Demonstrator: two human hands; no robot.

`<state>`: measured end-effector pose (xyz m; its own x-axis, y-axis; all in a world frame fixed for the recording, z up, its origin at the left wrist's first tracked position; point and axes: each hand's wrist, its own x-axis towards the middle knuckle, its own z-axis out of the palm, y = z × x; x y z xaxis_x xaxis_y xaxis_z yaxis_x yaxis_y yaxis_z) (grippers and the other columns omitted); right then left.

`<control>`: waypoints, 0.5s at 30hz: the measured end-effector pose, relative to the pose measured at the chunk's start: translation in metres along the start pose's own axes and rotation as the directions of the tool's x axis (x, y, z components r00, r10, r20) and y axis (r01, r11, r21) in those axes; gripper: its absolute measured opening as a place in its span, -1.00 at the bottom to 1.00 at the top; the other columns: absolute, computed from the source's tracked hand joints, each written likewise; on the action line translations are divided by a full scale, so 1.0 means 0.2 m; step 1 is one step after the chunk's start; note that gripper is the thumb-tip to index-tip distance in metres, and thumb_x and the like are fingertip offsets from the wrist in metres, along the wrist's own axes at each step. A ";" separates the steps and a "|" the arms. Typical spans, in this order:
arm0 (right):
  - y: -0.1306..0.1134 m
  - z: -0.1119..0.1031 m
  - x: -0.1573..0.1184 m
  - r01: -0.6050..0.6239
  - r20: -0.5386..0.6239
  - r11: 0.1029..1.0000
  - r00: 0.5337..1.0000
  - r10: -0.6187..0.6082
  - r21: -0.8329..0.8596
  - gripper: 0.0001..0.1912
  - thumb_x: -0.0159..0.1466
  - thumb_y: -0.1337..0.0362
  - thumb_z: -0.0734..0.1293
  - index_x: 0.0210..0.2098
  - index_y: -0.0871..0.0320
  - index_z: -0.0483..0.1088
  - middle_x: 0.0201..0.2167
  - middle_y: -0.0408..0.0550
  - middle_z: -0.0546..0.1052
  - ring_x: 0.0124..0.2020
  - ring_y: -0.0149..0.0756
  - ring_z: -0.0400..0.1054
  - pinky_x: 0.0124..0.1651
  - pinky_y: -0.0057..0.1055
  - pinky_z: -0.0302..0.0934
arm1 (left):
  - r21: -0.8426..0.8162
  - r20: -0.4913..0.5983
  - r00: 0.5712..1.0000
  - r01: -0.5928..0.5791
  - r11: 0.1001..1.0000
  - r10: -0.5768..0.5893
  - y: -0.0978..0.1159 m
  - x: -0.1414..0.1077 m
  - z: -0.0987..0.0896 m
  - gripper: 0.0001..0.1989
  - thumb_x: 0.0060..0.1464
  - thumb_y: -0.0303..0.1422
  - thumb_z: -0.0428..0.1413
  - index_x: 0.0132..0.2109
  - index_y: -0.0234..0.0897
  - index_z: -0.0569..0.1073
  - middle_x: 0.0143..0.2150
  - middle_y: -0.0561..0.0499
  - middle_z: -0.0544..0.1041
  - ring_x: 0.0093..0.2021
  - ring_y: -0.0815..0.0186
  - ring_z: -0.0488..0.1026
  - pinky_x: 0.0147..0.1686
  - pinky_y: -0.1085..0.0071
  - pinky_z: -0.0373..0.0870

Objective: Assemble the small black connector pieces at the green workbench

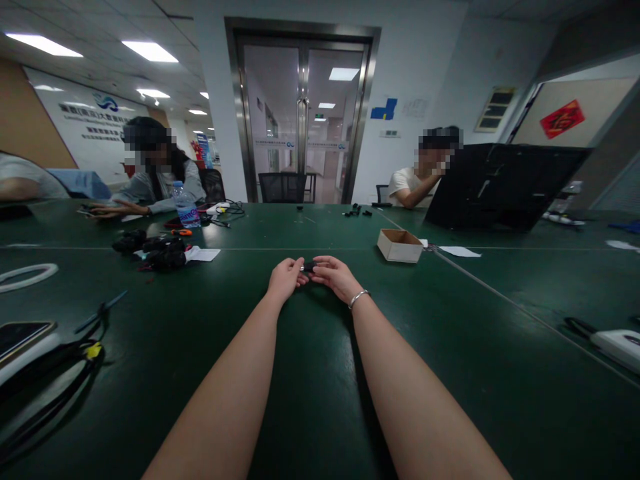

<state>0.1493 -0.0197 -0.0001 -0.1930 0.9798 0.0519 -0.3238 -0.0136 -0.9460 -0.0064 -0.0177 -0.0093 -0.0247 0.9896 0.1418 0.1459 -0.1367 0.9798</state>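
Note:
Above the green table (310, 373), my left hand (287, 279) and my right hand (338, 276) meet at the centre of the view. Between their fingertips is a small black object with a silvery end (308, 267). My left fingers pinch it at the silvery end, and my right fingers close on the black part. Its exact kind is too small to make out. My right wrist wears a silver bracelet (359, 299).
A small open box (400, 247) stands right of my hands. Bundled black items (165, 253) and a water bottle (185, 205) are to the left. Small black pieces (356, 211) lie further back. Cables (75, 373) are near left, a monitor (505, 187) right. Other people sit across.

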 end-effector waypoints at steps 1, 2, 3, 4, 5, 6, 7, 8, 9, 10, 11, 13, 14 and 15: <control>0.00 0.00 0.00 -0.001 -0.001 1.000 1.000 0.001 -0.002 -0.76 0.09 0.56 0.39 -0.26 0.22 0.42 -0.42 -0.08 0.50 -0.41 -0.35 0.49 -0.35 -0.52 0.43 | -0.011 0.003 1.000 0.002 1.000 -0.002 0.00 0.00 0.00 -0.69 0.15 -0.13 0.04 -0.34 -0.33 0.35 -0.57 0.00 0.48 -0.57 0.39 0.43 -0.59 0.55 0.27; 0.00 0.00 0.00 -0.001 -0.003 1.000 1.000 0.001 -0.004 -0.77 0.10 0.55 0.40 -0.26 0.22 0.42 -0.43 -0.08 0.51 -0.42 -0.35 0.49 -0.36 -0.53 0.43 | -0.020 0.007 1.000 0.005 1.000 -0.005 0.01 0.00 0.00 -0.70 0.15 -0.14 0.04 -0.34 -0.33 0.35 -0.57 0.00 0.47 -0.57 0.39 0.43 -0.59 0.56 0.27; 0.00 0.00 0.00 -0.003 -0.005 1.000 1.000 0.003 -0.004 -0.78 0.10 0.54 0.40 -0.26 0.22 0.42 -0.44 -0.08 0.51 -0.43 -0.35 0.48 -0.37 -0.53 0.43 | -0.025 0.011 1.000 0.007 1.000 -0.007 0.01 -0.01 0.00 -0.71 0.15 -0.15 0.04 -0.34 -0.33 0.35 -0.56 0.00 0.47 -0.57 0.40 0.43 -0.59 0.56 0.27; -0.01 0.01 0.00 -0.004 -0.008 1.000 1.000 0.004 -0.002 -0.78 0.10 0.54 0.41 -0.27 0.22 0.42 -0.45 -0.08 0.51 -0.44 -0.36 0.48 -0.38 -0.53 0.43 | -0.028 0.015 1.000 0.007 1.000 -0.006 0.01 -0.01 0.00 -0.72 0.15 -0.17 0.04 -0.33 -0.33 0.35 -0.55 -0.01 0.48 -0.56 0.40 0.42 -0.59 0.56 0.28; -0.01 0.01 0.00 -0.006 -0.013 1.000 1.000 0.006 0.000 -0.79 0.10 0.53 0.42 -0.28 0.22 0.42 -0.46 -0.08 0.51 -0.45 -0.37 0.47 -0.39 -0.54 0.42 | -0.028 0.015 1.000 0.004 1.000 -0.003 0.01 -0.01 0.00 -0.73 0.15 -0.18 0.04 -0.33 -0.33 0.35 -0.54 -0.01 0.48 -0.56 0.40 0.42 -0.59 0.56 0.28; -0.01 0.01 0.00 -0.009 -0.019 1.000 1.000 0.009 0.002 -0.80 0.10 0.52 0.43 -0.29 0.22 0.42 -0.46 -0.09 0.51 -0.47 -0.38 0.47 -0.40 -0.54 0.42 | -0.025 0.012 1.000 -0.003 1.000 0.003 0.01 -0.01 0.00 -0.74 0.15 -0.19 0.04 -0.33 -0.33 0.36 -0.52 -0.01 0.48 -0.54 0.40 0.42 -0.59 0.56 0.28; -0.01 0.01 0.00 -0.014 -0.025 1.000 1.000 0.014 0.004 -0.82 0.11 0.51 0.43 -0.30 0.22 0.42 -0.47 -0.09 0.51 -0.48 -0.38 0.46 -0.41 -0.54 0.41 | -0.020 0.008 1.000 -0.013 1.000 0.013 0.01 -0.01 -0.01 -0.75 0.14 -0.20 0.05 -0.32 -0.33 0.36 -0.50 -0.02 0.49 -0.53 0.40 0.42 -0.59 0.56 0.29; -0.01 0.02 0.00 -0.021 -0.032 1.000 0.999 0.021 0.006 -0.83 0.12 0.50 0.43 -0.31 0.23 0.41 -0.47 -0.09 0.51 -0.48 -0.39 0.46 -0.42 -0.55 0.41 | -0.016 0.002 1.000 -0.026 1.000 0.026 0.01 -0.01 -0.01 -0.75 0.13 -0.20 0.06 -0.32 -0.33 0.37 -0.47 -0.02 0.49 -0.52 0.40 0.42 -0.59 0.56 0.29; -0.02 0.02 0.00 -0.028 -0.041 1.000 0.999 0.029 0.008 -0.85 0.13 0.48 0.43 -0.32 0.23 0.41 -0.48 -0.09 0.50 -0.49 -0.39 0.46 -0.43 -0.56 0.40 | -0.013 -0.006 0.999 -0.040 0.999 0.040 0.01 -0.01 -0.01 -0.75 0.12 -0.20 0.06 -0.32 -0.33 0.38 -0.44 -0.02 0.48 -0.51 0.41 0.41 -0.60 0.57 0.29; -0.02 0.02 0.00 -0.034 -0.052 0.999 0.998 0.034 0.008 -0.87 0.15 0.47 0.42 -0.32 0.24 0.40 -0.48 -0.08 0.50 -0.51 -0.39 0.45 -0.44 -0.56 0.39 | -0.012 -0.013 0.998 -0.055 0.998 0.055 0.01 -0.01 -0.01 -0.75 0.11 -0.20 0.07 -0.31 -0.33 0.39 -0.41 -0.01 0.47 -0.51 0.42 0.39 -0.60 0.58 0.29; -0.02 0.02 0.00 -0.035 -0.063 0.999 0.997 0.036 0.009 -0.88 0.16 0.45 0.42 -0.32 0.24 0.39 -0.49 -0.08 0.50 -0.52 -0.40 0.45 -0.46 -0.56 0.38 | -0.010 -0.019 0.998 -0.068 0.998 0.067 0.01 -0.01 -0.01 -0.75 0.10 -0.19 0.08 -0.31 -0.33 0.40 -0.39 -0.01 0.46 -0.51 0.43 0.38 -0.61 0.58 0.30; -0.02 0.03 0.00 -0.029 -0.084 1.000 0.996 0.029 0.008 -0.88 0.19 0.43 0.41 -0.29 0.23 0.38 -0.52 -0.08 0.49 -0.56 -0.39 0.43 -0.50 -0.57 0.36 | -0.018 -0.028 0.996 -0.088 0.996 0.087 0.01 -0.02 -0.01 -0.75 0.07 -0.19 0.11 -0.29 -0.33 0.42 -0.34 -0.02 0.45 -0.48 0.43 0.37 -0.60 0.58 0.31; -0.02 0.03 0.00 -0.025 -0.091 1.000 0.996 0.025 0.006 -0.87 0.20 0.42 0.40 -0.28 0.23 0.37 -0.54 -0.09 0.48 -0.57 -0.39 0.42 -0.52 -0.57 0.34 | -0.030 -0.036 0.995 -0.094 0.995 0.093 0.02 -0.02 -0.02 -0.75 0.04 -0.20 0.13 -0.27 -0.33 0.43 -0.30 -0.04 0.46 -0.45 0.42 0.39 -0.59 0.57 0.32; -0.02 0.03 0.00 -0.022 -0.093 1.000 0.995 0.023 0.006 -0.87 0.21 0.41 0.40 -0.27 0.23 0.37 -0.55 -0.09 0.48 -0.58 -0.39 0.42 -0.53 -0.57 0.34 | -0.049 -0.044 0.994 -0.097 0.994 0.095 0.02 -0.02 -0.02 -0.75 0.00 -0.22 0.17 -0.24 -0.33 0.44 -0.26 -0.06 0.47 -0.41 0.39 0.40 -0.57 0.57 0.34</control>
<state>0.1441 -0.0209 0.0054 -0.1137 0.9935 0.0007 -0.3249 -0.0365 -0.9451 -0.0093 -0.0231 -0.0049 -0.0539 0.9691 0.2405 0.0987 -0.2345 0.9671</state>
